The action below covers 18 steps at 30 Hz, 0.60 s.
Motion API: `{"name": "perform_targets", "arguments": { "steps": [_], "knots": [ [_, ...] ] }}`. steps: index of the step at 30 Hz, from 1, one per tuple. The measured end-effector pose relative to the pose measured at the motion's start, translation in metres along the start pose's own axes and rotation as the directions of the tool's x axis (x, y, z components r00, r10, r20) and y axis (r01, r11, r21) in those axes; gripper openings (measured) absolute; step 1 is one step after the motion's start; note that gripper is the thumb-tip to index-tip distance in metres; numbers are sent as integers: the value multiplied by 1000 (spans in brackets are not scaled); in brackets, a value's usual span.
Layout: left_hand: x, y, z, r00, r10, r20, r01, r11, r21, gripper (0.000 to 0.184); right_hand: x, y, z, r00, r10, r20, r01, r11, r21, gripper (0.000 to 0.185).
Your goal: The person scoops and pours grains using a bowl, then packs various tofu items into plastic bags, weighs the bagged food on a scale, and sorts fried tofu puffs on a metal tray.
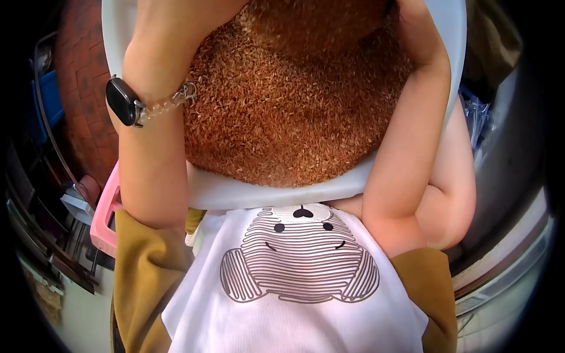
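Note:
A wide white basin (pixel 247 196) rests close against my body, holding a broad heap of reddish-brown grains (pixel 288 117). My left hand (pixel 182 15), above a wrist with a black watch (pixel 122 100) and a clear bracelet, is at the top left over the grains, its fingers cut off by the frame edge. At the top right my right hand (pixel 419 32) reaches in along the inner side of the basin, fingers hidden. Between the hands a raised mass of grains (pixel 318 23) looks blurred. Whether either hand holds grains cannot be made out.
A pink plastic frame (pixel 105 226) stands at the left beside my arm. Red brick paving (pixel 85 94) and a blue object (pixel 50 106) lie further left. A clear plastic bag (pixel 478 115) is at the right, near dark olive cloth (pixel 491 41).

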<state>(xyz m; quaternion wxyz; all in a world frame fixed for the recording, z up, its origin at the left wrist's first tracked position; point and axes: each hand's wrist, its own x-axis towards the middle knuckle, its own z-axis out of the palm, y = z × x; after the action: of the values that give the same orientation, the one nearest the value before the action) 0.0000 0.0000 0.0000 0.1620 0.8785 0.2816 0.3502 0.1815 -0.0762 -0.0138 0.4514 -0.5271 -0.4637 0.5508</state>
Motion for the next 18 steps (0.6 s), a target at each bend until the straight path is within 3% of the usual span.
{"name": "perform_targets", "arguments": {
  "steps": [3, 6, 8, 9, 11, 15, 17, 18],
  "knots": [
    [2, 0, 1, 996, -55, 74, 55, 998, 7, 12, 0, 8, 2, 991, -92, -102, 85, 994, -64, 43],
    [0, -11, 12, 993, 119, -7, -118, 989, 88, 14, 1, 12, -2, 967, -176, -187, 155, 981, -119, 40],
    [1, -10, 13, 987, 148, -65, -148, 989, 6, 15, 0, 18, -1, 943, -155, -296, 161, 987, -7, 38],
    [2, -10, 13, 987, 141, -81, -145, 989, -40, 15, 0, 19, -4, 959, -48, -279, 98, 981, 168, 39],
    [5, -8, 8, 997, 42, -63, -49, 994, -102, 16, 2, 21, -14, 970, 153, -187, -43, 870, 492, 39],
    [-3, -32, 0, 993, -117, 24, 113, 987, 116, 16, 4, 20, -19, 936, 121, -330, 35, 902, 430, 38],
    [-10, -46, -5, 979, -139, 147, 96, 959, 266, 17, 5, 16, -19, 901, 69, -427, 112, 916, 385, 38],
    [-10, -42, -9, 947, -229, 227, 157, 942, 297, 18, 5, 21, -21, 859, -21, -511, 216, 921, 325, 37]
  ]
}}
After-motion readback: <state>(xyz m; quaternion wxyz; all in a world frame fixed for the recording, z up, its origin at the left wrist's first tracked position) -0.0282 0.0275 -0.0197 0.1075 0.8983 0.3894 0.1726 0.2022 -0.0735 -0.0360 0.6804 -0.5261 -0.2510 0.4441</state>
